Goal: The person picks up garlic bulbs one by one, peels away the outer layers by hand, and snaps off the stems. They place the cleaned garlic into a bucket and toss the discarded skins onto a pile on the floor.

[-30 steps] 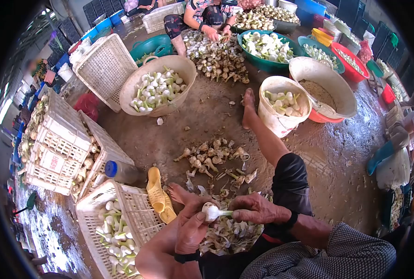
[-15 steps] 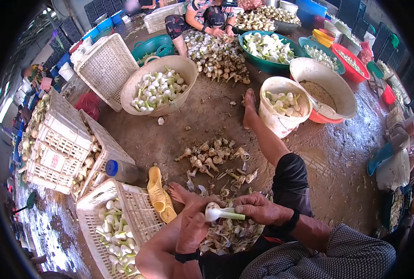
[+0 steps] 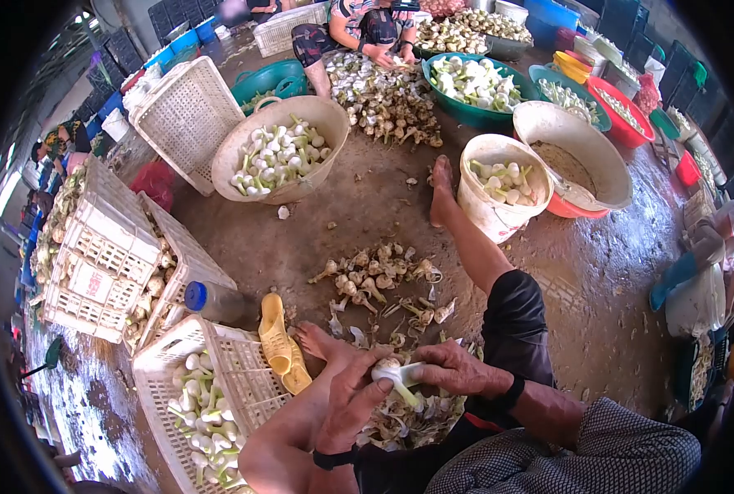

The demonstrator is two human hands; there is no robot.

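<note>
The left hand (image 3: 346, 403) and right hand (image 3: 453, 369) both grip one garlic bulb (image 3: 386, 368) over the peelings (image 3: 416, 416); the wet dirt floor (image 3: 367, 206) is hemmed by a white crate (image 3: 219, 346), basket (image 3: 331, 136) and bucket (image 3: 486, 218); open ground lies mid-floor.

Garlic bulb (image 3: 393, 370) is half covered by fingers of left hand (image 3: 352, 403) and right hand (image 3: 458, 370), both gripping it; its root end can't be made out. Peel pile (image 3: 408, 424) runs under the wrists, extent hidden. Co-worker (image 3: 359, 29) at the top is cut off above the shoulders by the picture's edge. White crate (image 3: 235, 370) at lower left runs into the dark lens rim. Bundles (image 3: 696, 296) at far right are too smeared to name.
</note>
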